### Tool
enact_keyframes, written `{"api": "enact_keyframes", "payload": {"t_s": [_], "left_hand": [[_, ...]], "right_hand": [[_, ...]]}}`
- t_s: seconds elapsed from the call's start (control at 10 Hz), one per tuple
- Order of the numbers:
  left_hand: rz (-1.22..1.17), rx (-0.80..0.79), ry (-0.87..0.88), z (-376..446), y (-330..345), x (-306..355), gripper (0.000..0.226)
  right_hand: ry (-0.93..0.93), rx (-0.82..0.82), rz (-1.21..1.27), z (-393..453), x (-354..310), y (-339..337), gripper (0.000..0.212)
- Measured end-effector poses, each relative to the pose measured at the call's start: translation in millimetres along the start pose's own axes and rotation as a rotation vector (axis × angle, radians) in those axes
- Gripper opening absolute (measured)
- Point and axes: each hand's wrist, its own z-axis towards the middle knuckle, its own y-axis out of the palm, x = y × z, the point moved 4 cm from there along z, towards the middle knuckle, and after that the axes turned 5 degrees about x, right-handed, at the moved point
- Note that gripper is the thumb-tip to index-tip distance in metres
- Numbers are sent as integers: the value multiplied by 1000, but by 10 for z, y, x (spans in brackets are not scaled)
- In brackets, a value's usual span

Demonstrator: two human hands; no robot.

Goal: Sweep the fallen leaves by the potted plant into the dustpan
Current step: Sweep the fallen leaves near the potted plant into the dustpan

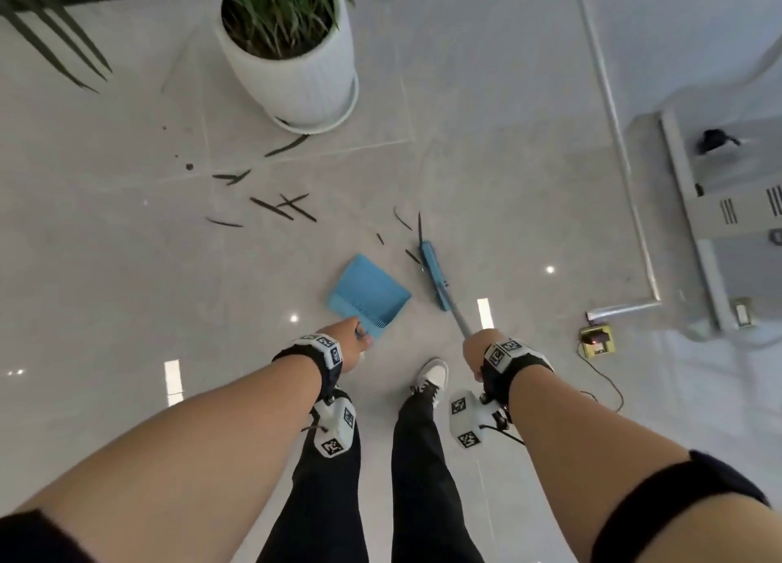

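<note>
The right hand [476, 351] is closed on the broom [433, 275]. The left hand [349, 342] is closed on the dustpan [368, 294] handle. Most leaves [279, 207] lie far left of the broom, past the dustpan's mouth, near the pot [296, 76].

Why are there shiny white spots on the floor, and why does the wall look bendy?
In the head view, the spots are ceiling lights mirrored in the glossy floor tiles, like the bright bar beside the broom; the wide-angle lens bends straight lines near the edges; the potted plant looks slightly blurred.
</note>
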Motion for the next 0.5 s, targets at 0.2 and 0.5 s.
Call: {"api": "enact_keyframes", "payload": {"t_s": [0.2, 0.5], "left_hand": [[0, 16, -11, -79, 65, 72, 35], [65, 79, -40, -15, -79, -219, 20]], "right_hand": [[-104, 28, -330, -1, -98, -61, 21], [-100, 142, -607, 23, -375, -249, 12]]}}
